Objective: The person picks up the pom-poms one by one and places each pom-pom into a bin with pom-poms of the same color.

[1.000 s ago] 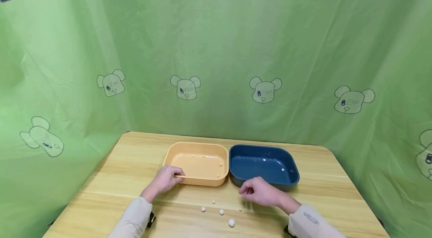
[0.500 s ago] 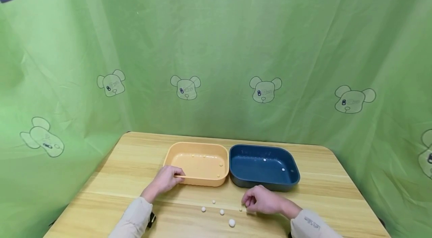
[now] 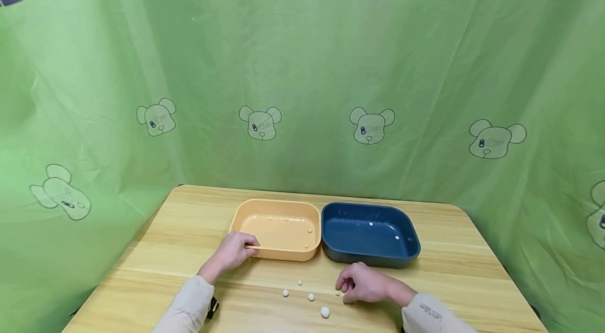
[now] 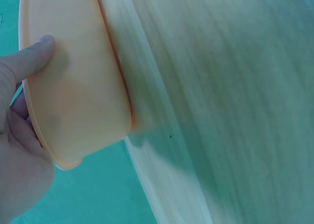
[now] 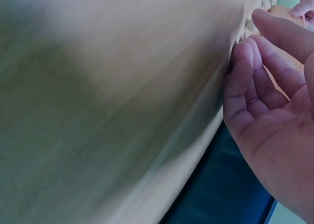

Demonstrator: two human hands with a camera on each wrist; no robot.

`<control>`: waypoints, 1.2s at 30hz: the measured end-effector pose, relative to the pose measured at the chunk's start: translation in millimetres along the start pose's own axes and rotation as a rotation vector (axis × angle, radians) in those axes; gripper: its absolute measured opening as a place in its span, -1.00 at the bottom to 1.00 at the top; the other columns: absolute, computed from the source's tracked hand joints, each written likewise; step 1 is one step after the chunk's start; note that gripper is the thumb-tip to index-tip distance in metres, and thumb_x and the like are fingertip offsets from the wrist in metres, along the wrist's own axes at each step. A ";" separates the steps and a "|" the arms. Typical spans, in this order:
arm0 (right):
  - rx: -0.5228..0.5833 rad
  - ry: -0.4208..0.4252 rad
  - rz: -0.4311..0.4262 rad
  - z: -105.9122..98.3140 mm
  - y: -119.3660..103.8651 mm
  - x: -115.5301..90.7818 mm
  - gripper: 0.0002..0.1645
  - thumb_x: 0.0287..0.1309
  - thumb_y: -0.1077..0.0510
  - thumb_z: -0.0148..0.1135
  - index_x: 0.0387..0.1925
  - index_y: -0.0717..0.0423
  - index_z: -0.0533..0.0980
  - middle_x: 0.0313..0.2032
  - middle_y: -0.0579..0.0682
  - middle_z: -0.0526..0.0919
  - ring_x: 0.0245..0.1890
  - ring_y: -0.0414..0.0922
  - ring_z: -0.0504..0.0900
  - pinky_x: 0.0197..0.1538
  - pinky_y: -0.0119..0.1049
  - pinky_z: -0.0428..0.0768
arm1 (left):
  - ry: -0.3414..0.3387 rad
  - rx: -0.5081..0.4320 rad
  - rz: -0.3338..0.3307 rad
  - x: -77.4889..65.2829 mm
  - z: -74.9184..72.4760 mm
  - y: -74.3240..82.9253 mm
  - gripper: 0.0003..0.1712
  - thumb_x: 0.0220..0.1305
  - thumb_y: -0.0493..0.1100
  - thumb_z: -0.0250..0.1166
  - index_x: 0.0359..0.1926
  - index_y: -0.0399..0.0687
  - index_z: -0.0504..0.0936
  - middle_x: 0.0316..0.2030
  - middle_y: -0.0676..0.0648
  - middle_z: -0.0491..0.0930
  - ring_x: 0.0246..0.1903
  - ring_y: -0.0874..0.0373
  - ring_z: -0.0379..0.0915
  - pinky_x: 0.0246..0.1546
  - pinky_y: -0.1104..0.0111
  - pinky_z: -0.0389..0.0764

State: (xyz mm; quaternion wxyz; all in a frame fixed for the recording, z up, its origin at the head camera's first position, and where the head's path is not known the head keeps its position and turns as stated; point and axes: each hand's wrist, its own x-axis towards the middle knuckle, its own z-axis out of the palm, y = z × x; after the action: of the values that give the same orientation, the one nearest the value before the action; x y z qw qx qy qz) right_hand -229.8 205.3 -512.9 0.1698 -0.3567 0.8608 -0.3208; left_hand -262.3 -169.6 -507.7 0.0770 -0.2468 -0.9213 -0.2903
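Note:
In the head view, my left hand (image 3: pixel 232 250) grips the near left rim of an orange tub (image 3: pixel 283 255). The left wrist view has its thumb (image 4: pixel 39 57) on the tub's outer wall and the other fingers over the rim. My right hand (image 3: pixel 366 283) is low over the table in front of a dark blue tub (image 3: pixel 371 258), beside a tiny yellowish ball (image 3: pixel 337 293). Its thumb (image 5: pixel 282 30) stands apart from the bent fingers (image 5: pixel 240 79), and I see nothing held between them. Left of that hand lie white balls of differing size, the largest (image 3: pixel 325 312) nearest me.
Both tubs stand side by side on the wooden table (image 3: pixel 189 217). A few tiny yellowish balls (image 3: pixel 310 231) lie in the orange tub and small white balls (image 3: pixel 397 237) in the blue one. A green printed curtain (image 3: pixel 302 165) hangs behind and at the sides.
My right hand has come down from the blue tub's front edge toward me, to the tiny yellowish ball on the table. The left hand keeps its grip on the orange tub.

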 end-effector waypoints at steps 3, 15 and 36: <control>-0.022 -0.004 -0.012 1.0 -3.1 1.7 -0.81 -0.12 0.27 0.42 -0.39 0.04 0.60 -0.51 -0.26 0.54 -0.46 -0.39 0.48 -0.36 -0.47 0.48 | 0.007 -0.003 0.005 0.0 0.4 0.2 -0.87 0.06 -0.21 0.41 -0.51 0.15 0.69 -0.51 0.25 0.62 -0.51 0.41 0.42 -0.40 0.41 0.47; -0.075 -0.016 -0.027 6.1 -1.2 7.6 -0.83 -0.08 0.27 0.41 -0.46 -0.05 0.60 -0.55 -0.33 0.52 -0.51 -0.43 0.45 -0.41 -0.49 0.48 | -0.001 0.010 0.009 0.5 0.4 1.8 -0.90 0.06 -0.20 0.42 -0.50 0.13 0.69 -0.51 0.23 0.62 -0.52 0.40 0.41 -0.42 0.41 0.46; -0.103 -0.005 -0.051 4.2 -0.9 4.9 -0.85 -0.07 0.26 0.39 -0.52 -0.03 0.57 -0.57 -0.33 0.48 -0.53 -0.44 0.44 -0.45 -0.49 0.48 | 0.004 -0.001 -0.007 1.0 -0.5 1.6 -0.90 0.05 -0.20 0.42 -0.51 0.12 0.69 -0.51 0.24 0.62 -0.53 0.40 0.41 -0.41 0.41 0.46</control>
State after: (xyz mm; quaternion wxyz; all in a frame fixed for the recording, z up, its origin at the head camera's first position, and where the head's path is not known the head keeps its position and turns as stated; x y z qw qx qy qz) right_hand -230.5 199.4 -515.7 0.1454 -0.3874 0.8664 -0.2796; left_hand -262.4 -168.3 -506.2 0.0775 -0.2430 -0.9219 -0.2917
